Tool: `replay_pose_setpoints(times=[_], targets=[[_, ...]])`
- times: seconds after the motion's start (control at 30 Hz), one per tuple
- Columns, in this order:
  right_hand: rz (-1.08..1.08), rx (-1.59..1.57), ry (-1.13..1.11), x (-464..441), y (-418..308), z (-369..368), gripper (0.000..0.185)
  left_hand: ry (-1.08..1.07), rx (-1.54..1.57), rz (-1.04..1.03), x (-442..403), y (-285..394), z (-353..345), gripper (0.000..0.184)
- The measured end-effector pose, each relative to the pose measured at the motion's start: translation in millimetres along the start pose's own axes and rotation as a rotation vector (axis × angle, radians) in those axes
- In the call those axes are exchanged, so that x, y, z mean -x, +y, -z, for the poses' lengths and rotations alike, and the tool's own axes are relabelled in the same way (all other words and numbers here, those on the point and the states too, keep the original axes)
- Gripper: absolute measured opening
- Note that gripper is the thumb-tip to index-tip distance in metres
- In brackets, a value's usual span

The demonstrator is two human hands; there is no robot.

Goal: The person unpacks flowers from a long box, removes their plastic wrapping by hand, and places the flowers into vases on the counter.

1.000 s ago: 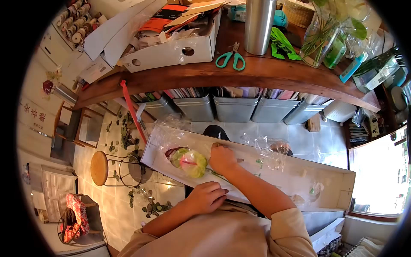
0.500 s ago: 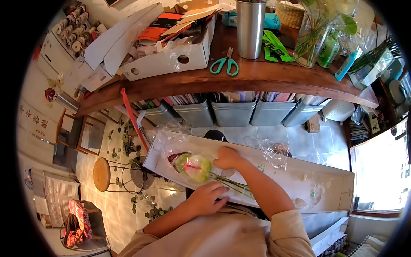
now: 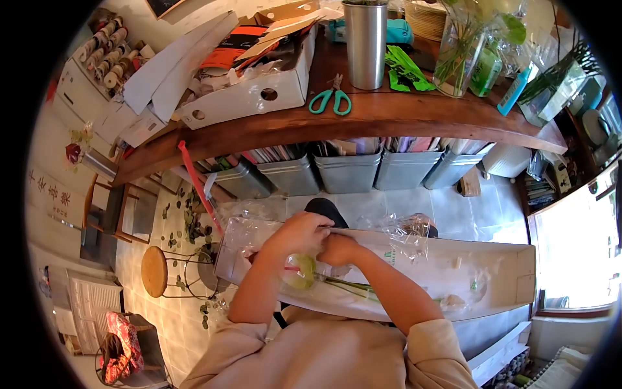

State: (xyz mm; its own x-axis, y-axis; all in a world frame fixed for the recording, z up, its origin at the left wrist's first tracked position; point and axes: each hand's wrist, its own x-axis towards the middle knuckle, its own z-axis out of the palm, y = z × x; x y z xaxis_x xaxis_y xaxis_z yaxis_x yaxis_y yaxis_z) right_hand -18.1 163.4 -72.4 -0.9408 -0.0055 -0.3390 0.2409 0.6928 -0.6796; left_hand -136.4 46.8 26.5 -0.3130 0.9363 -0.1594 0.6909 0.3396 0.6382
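Observation:
A long white cardboard box (image 3: 495, 259) lies across my lap. In it are a pale green and pink anthurium (image 3: 299, 271), apparently in clear wrap, and long green stems (image 3: 353, 290) running to the right. My left hand (image 3: 299, 233) reaches over the flower to the box's far wall, fingers bent. Right beside it, my right hand (image 3: 338, 249) is closed, with its fingertips turned away from view. The two hands meet above the flower; whatever lies between their fingers is hidden. A dark red bloom at the box's left end is mostly covered by my left forearm.
Clear plastic wrap (image 3: 405, 233) hangs over the box's far edge. Beyond stands a wooden table (image 3: 272, 133) with teal-handled scissors (image 3: 330, 100), a metal vase (image 3: 366, 48) and an open carton (image 3: 246, 100). Grey bins (image 3: 350, 172) line up underneath. A round stool (image 3: 154, 271) stands left.
My left hand has moved from the near side of the box, by the stems, across the flower to the far wall beside my right hand. My right hand stays nearly in place.

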Motion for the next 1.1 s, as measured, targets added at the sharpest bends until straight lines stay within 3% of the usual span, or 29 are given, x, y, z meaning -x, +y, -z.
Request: replay_pose_setpoints(times=[0.17,0.3,0.37,0.57,0.67,0.77,0.8,0.9,0.93,1.03,1.1], targets=[[-0.086,-0.024,-0.087,25.0,-4.7,12.2,0.047,0.019,0.036,0.051,-0.5,4.5,-8.9,0.025],[-0.006,-0.016,-0.241,47.0,0.1,28.8,0.047,0.0,0.001,0.092,-0.5,-5.0,-14.2,0.022],[0.028,-0.104,-0.189,76.1,19.2,28.9,0.051,0.032,0.066,0.144,2.3,-15.4,-8.2,0.022],[-0.233,0.011,-0.044,124.8,13.7,49.4,0.054,0.056,0.093,0.123,-1.2,-4.2,-9.6,0.022],[-0.364,-0.463,-0.133,118.4,38.4,40.6,0.044,0.052,0.119,0.122,3.5,-17.0,-14.5,0.028],[-0.234,-1.024,-0.105,124.9,57.6,33.4,0.034,0.09,0.218,0.136,9.2,0.1,-7.1,0.042],[-0.247,-1.019,-0.108,122.6,60.7,33.9,0.033,0.113,0.254,0.132,8.9,7.9,-2.4,0.048],[-0.283,-1.019,-0.103,123.2,59.9,36.5,0.031,0.37,0.185,0.004,7.1,-2.8,-10.1,0.051],[-0.29,-1.027,-0.089,128.4,50.6,42.1,0.03,0.522,0.168,-0.067,5.9,-4.4,-16.4,0.041],[-0.225,-1.048,-0.151,125.8,57.9,40.4,0.032,0.599,-0.092,-0.364,20.4,27.4,-19.2,0.036],[-0.252,-1.011,-0.163,126.4,55.8,40.8,0.034,0.408,-0.084,-0.374,32.0,67.5,-31.1,0.028]])
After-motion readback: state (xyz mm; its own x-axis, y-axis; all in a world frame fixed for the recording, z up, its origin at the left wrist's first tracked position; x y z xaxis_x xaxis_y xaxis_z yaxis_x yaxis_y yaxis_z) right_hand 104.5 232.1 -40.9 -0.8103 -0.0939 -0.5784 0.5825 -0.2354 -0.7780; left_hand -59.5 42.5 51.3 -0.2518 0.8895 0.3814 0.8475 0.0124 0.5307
